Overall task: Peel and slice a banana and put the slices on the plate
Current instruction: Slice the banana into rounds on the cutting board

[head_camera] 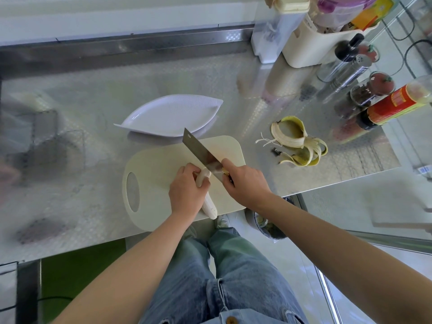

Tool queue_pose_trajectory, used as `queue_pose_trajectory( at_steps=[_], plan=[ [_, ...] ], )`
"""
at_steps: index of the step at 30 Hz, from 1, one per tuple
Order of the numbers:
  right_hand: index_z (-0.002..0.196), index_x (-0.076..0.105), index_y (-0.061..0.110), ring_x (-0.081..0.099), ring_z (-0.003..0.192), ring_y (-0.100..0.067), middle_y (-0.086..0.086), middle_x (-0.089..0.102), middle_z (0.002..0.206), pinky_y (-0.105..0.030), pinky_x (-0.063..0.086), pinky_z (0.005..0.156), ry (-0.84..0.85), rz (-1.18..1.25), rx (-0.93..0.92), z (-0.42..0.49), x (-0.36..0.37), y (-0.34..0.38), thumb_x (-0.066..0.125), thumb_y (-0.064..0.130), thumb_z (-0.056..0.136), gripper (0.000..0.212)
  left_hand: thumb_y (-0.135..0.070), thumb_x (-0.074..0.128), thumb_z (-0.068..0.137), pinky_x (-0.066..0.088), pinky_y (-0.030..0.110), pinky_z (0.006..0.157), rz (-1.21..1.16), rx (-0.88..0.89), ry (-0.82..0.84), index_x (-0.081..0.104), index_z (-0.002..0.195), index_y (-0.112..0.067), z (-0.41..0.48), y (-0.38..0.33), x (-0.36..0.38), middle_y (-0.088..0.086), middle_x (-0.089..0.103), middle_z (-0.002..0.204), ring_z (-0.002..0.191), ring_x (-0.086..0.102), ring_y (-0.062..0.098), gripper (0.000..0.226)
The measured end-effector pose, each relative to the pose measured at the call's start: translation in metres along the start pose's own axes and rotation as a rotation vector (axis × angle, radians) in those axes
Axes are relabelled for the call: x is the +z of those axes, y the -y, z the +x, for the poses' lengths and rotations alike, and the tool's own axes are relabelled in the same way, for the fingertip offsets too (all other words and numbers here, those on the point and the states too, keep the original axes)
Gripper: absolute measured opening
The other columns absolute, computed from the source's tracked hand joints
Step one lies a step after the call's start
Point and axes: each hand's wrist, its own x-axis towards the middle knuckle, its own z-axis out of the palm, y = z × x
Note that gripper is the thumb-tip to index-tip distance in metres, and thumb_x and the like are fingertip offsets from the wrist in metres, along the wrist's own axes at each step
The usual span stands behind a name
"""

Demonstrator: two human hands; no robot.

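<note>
At the near edge of the steel table, below its rim, a dark bin holds what look like pale scraps. On the cream cutting board lies the peeled banana, pointing away from the person. Left hand curls its fingers over the banana's far half. Right hand is wrapped round the handle of a cleaver, blade meeting the banana's far end. Just beyond the board is a white leaf-shaped plate. To the right, the banana peel lies splayed. Farther right, a bottle with a red and yellow label, writing unreadable; a glass jar of dark spice; steel shakers. Farthest, a cream caddy holds packets, print illegible.
</note>
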Motion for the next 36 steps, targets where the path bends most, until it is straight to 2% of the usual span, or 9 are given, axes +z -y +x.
queue_pose_trajectory(
  at_steps=[9, 11, 16, 22, 27, 31, 36],
  plan=[
    [0.119, 0.041, 0.018, 0.055, 0.06, -0.028, -0.006, 0.054, 0.069, -0.033, 0.049, 0.059, 0.061, -0.021, 0.04, 0.001, 0.016, -0.002, 0.033, 0.03, 0.099, 0.024, -0.028, 0.067, 0.082, 0.037, 0.028, 0.064, -0.025, -0.022, 0.028, 0.058, 0.09, -0.019, 0.0, 0.0, -0.001, -0.002, 0.058, 0.089, 0.076, 0.054, 0.019, 0.015],
    [0.116, 0.043, 0.018, 0.053, 0.059, -0.028, -0.006, 0.052, 0.067, -0.032, 0.046, 0.057, 0.039, -0.015, 0.044, -0.001, 0.015, -0.002, 0.034, 0.029, 0.099, 0.022, -0.027, 0.067, 0.082, 0.036, 0.028, 0.064, -0.024, -0.019, 0.025, 0.059, 0.091, -0.018, 0.0, 0.001, -0.001, -0.002, 0.058, 0.089, 0.076, 0.054, 0.019, 0.015],
    [0.105, 0.046, 0.015, 0.04, 0.053, -0.03, -0.004, 0.047, 0.061, -0.028, 0.028, 0.051, -0.068, -0.007, 0.038, -0.002, 0.001, -0.001, 0.041, 0.024, 0.095, 0.015, -0.025, 0.067, 0.081, 0.038, 0.028, 0.064, -0.01, -0.008, 0.007, 0.06, 0.09, -0.017, 0.001, 0.001, 0.001, -0.001, 0.058, 0.088, 0.076, 0.056, 0.02, 0.014],
    [0.112, 0.044, 0.018, 0.045, 0.057, -0.027, -0.005, 0.051, 0.066, -0.028, 0.029, 0.055, -0.007, -0.046, -0.002, -0.002, -0.004, -0.002, 0.037, 0.027, 0.097, 0.019, -0.027, 0.067, 0.082, 0.039, 0.029, 0.063, -0.002, 0.001, 0.005, 0.059, 0.089, -0.017, 0.001, 0.0, 0.0, 0.0, 0.058, 0.087, 0.075, 0.055, 0.021, 0.015],
    [0.11, 0.044, 0.017, 0.043, 0.055, -0.028, -0.005, 0.049, 0.064, -0.027, 0.027, 0.053, -0.024, -0.037, 0.0, -0.003, -0.005, -0.003, 0.038, 0.026, 0.096, 0.018, -0.026, 0.067, 0.082, 0.038, 0.029, 0.063, -0.003, -0.001, 0.008, 0.06, 0.089, -0.016, 0.001, 0.001, 0.0, 0.0, 0.058, 0.087, 0.076, 0.055, 0.021, 0.015],
    [0.112, 0.044, 0.018, 0.044, 0.055, -0.028, -0.008, 0.055, 0.066, -0.027, 0.029, 0.054, -0.015, -0.036, -0.01, -0.002, -0.004, -0.002, 0.038, 0.025, 0.096, 0.019, -0.027, 0.067, 0.082, 0.035, 0.027, 0.063, -0.017, -0.009, 0.007, 0.06, 0.089, -0.017, 0.001, 0.001, -0.001, -0.002, 0.057, 0.087, 0.075, 0.054, 0.02, 0.015],
    [0.116, 0.043, 0.018, 0.046, 0.055, -0.025, -0.004, 0.047, 0.063, -0.026, 0.031, 0.053, 0.031, -0.072, -0.011, 0.0, 0.002, -0.004, 0.035, 0.025, 0.097, 0.022, -0.026, 0.068, 0.082, 0.036, 0.026, 0.064, -0.024, -0.003, 0.014, 0.061, 0.091, -0.017, 0.0, 0.0, -0.002, -0.002, 0.058, 0.089, 0.075, 0.054, 0.018, 0.014]
  ],
)
